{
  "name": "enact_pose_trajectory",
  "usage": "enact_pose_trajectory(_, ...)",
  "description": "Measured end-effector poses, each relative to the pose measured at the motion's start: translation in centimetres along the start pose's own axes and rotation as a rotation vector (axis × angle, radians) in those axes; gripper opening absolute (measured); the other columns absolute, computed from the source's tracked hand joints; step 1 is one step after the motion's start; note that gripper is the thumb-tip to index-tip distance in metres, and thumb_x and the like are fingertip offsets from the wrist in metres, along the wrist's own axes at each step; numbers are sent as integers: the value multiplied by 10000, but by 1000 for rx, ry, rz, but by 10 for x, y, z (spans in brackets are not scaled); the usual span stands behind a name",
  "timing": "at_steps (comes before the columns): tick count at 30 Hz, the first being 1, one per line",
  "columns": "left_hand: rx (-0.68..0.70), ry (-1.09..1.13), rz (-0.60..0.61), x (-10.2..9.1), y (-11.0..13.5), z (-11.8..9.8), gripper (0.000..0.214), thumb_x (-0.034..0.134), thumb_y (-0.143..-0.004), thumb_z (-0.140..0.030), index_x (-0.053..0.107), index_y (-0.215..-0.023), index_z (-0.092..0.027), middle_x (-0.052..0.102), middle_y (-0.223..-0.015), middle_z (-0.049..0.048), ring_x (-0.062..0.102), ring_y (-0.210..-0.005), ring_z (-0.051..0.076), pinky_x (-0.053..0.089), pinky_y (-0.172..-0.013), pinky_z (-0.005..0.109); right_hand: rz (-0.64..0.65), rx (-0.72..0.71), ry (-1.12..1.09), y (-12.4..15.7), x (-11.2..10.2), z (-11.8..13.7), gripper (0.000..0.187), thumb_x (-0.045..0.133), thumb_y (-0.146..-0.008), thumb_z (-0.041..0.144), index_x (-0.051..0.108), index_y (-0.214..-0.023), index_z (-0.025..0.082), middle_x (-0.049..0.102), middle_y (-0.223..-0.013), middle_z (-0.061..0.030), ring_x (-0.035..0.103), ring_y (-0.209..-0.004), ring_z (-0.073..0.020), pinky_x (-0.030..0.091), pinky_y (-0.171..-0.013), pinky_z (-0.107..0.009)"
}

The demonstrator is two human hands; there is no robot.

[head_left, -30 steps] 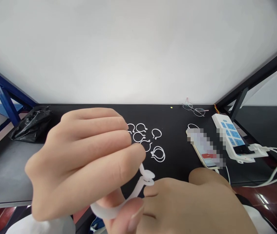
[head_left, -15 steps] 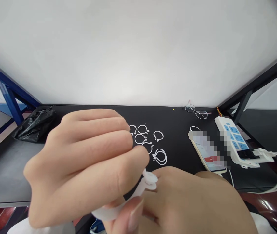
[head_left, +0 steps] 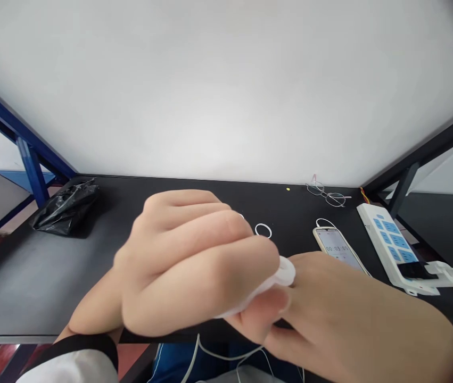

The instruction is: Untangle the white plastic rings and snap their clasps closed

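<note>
While your left hand (head_left: 194,260) pinches a white round-ended plastic strip (head_left: 287,272) in curled fingers, likely to steady it, your right hand (head_left: 334,303) has hidden fingers, their grip unclear.

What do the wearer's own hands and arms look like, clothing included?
The left hand and right hand are ungloved, with no jewellery visible. The left arm has a white sleeve with a black cuff; no right sleeve can be made out.
</note>
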State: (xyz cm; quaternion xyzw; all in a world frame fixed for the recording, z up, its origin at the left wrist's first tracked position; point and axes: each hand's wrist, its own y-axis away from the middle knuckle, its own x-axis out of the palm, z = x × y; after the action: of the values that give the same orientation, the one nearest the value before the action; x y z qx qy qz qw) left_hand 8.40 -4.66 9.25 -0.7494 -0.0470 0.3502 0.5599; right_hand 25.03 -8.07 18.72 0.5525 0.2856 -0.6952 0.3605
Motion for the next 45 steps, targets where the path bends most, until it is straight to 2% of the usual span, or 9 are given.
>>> enact_pose_trajectory(2,27,-20,-107,-19,-18,0,379,527,-794,-598,480,-658,-247,382,-465,-40,386,-422,135,467,-475,381,6,20,2,3,-2,-6,148,492,-932,306,555,-830,219,592,-603,49,515,-470,-109,292,-451,-243)
enact_pose_trajectory(4,75,-60,-91,-42,-41,-2,208,612,-791,-446,547,-743,-254,482,-509,-50,427,-408,120,486,-466,342,-46,61,8,7,-5,-12,186,485,-944,341,545,-818,218,580,-603,43,530,-495,-118,326,-472,-242)
enact_pose_trajectory(7,129,-56,-38,-62,-61,-2,62,591,-808,-313,579,-781,-259,519,-520,-51,460,-400,122,472,-423,311,-178,118,7,11,-10,-16,179,464,-960,367,563,-892,234,575,-615,44,543,-523,-123,360,-491,-241)
enact_pose_trajectory(10,233,-31,-87,-59,-63,3,52,569,-809,-294,584,-774,-258,468,-479,-51,435,-375,121,421,-368,294,-233,133,1,12,-13,-14,167,430,-969,299,590,-957,252,600,-641,45,538,-504,-115,368,-479,-241)
enact_pose_trajectory(16,282,6,-132,-49,-60,11,68,537,-803,-264,576,-763,-225,451,-496,-42,419,-373,107,359,-340,270,-324,55,39,6,-13,-12,192,443,-955,295,629,-953,249,620,-629,33,537,-478,-120,375,-451,-245)
enact_pose_trajectory(26,211,0,-42,-53,-58,9,70,536,-821,-255,600,-837,-231,502,-512,-35,407,-388,110,383,-366,266,-478,55,20,-2,-14,-10,157,494,-945,238,642,-979,280,693,-726,33,603,-517,-114,451,-445,-215)
enact_pose_trajectory(32,131,-30,-32,-53,-58,6,127,498,-842,-271,589,-782,-205,490,-493,-49,394,-383,86,374,-363,236,-694,30,2,2,-13,-10,159,616,-876,158,658,-945,295,730,-894,28,700,-736,-140,567,-598,-222)
enact_pose_trajectory(37,115,-16,-15,-54,-60,3,109,507,-822,-250,585,-761,-203,480,-472,-56,399,-378,85,375,-361,233,-691,-40,-28,3,-12,-12,237,644,-849,124,669,-1007,299,733,-989,26,711,-807,-140,595,-651,-222)
enact_pose_trajectory(45,106,19,-23,-53,-59,2,86,500,-806,-239,571,-775,-202,508,-486,-51,408,-379,87,379,-364,238,-532,-126,-89,9,-15,-36,340,635,-868,186,648,-1173,334,734,-1075,8,730,-841,-153,620,-682,-234)
